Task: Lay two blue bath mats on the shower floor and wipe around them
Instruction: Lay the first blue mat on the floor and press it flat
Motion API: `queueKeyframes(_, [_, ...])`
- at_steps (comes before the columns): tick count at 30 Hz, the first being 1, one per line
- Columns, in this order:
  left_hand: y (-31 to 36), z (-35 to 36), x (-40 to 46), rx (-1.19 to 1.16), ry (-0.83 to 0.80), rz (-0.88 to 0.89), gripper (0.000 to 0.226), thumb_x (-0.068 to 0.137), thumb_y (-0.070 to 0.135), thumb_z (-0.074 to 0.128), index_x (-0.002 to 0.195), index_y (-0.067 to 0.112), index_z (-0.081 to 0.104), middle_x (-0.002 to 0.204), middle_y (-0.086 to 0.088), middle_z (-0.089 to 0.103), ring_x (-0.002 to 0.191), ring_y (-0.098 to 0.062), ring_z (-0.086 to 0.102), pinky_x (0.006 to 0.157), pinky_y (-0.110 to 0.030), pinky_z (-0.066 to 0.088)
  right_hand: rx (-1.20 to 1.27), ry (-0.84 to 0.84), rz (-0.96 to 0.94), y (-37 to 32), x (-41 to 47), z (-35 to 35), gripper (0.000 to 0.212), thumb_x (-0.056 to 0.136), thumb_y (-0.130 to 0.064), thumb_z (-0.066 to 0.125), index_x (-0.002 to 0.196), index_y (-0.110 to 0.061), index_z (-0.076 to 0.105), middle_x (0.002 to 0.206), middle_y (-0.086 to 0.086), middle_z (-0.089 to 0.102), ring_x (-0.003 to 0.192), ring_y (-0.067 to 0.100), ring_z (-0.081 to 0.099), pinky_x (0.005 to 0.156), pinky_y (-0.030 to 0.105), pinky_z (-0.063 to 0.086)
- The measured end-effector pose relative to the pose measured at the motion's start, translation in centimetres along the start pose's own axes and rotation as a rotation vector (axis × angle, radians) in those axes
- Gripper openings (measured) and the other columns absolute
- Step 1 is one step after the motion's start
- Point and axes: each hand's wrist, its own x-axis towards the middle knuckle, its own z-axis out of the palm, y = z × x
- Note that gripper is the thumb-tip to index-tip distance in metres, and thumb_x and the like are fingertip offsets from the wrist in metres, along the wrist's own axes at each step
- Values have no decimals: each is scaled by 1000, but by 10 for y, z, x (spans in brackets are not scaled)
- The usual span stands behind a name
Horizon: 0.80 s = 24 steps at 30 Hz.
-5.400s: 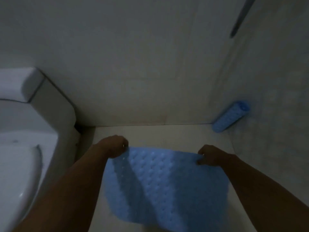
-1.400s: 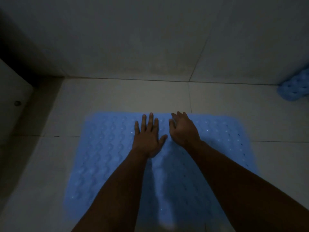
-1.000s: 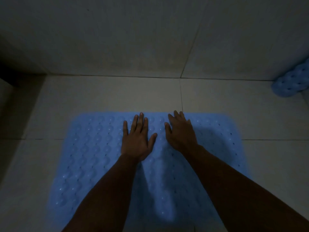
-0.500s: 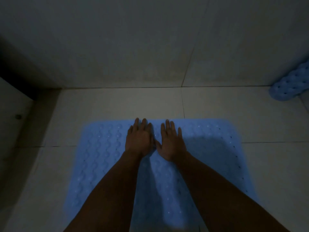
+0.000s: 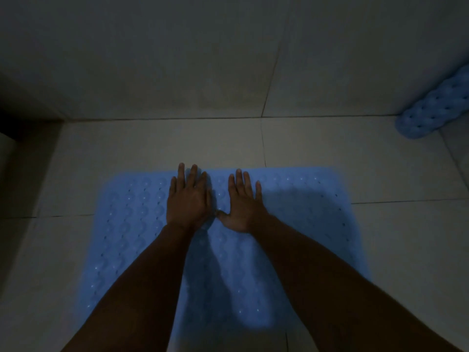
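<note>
A blue bath mat (image 5: 132, 224) with bumps and small holes lies flat on the pale tiled shower floor (image 5: 157, 146). My left hand (image 5: 187, 199) and my right hand (image 5: 242, 201) press palm-down on the mat's far middle, fingers straight, side by side. The left fingertips reach just past the far edge. A second blue mat (image 5: 436, 110), rolled up, leans in the far right corner where the floor meets the wall.
The tiled back wall (image 5: 177, 59) rises just beyond the mat. A dark gap and a pale fixture edge (image 5: 6, 151) stand at the far left. The room is dim.
The mat, held up by two corners earlier, now lies flat on the floor. Over the last second both flat hands slid forward toward its far edge.
</note>
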Motion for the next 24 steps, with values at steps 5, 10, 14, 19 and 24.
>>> queueKeyframes(5, [37,-22,5,33,-106,65,62,105,43,23,159,12,28,169,-12,17,157,-38,-1,125,-54,11,350,-62,50,30,-8,-101,60,102,-41,49,153,-10,39,160,12,36,148,27,33,122,36,25])
queueKeyframes(10, [117,-11,14,-65,-122,185,78,97,54,7,159,12,29,169,-14,17,157,-37,1,126,-55,11,252,45,111,95,-37,-115,50,104,-32,47,149,-10,45,156,12,42,146,28,35,121,35,25])
queueKeyframes(14, [158,33,14,-66,-195,228,76,102,62,15,163,15,12,171,-11,-7,156,-34,-15,126,-56,1,257,155,177,129,-50,-92,48,104,-33,47,148,-16,46,161,12,33,152,29,23,122,45,23])
queueKeyframes(19, [163,70,4,35,-86,256,91,98,76,17,163,12,10,171,-14,-1,157,-35,-10,125,-60,1,212,278,216,156,-54,-68,45,103,-33,48,145,-17,51,160,9,36,152,29,23,120,47,26])
queueKeyframes(24, [162,73,5,54,-35,281,90,99,74,19,163,12,6,171,-7,-5,157,-31,-15,125,-59,3,283,449,177,179,-53,-51,41,99,-33,51,130,-10,65,145,15,55,144,36,40,114,53,38])
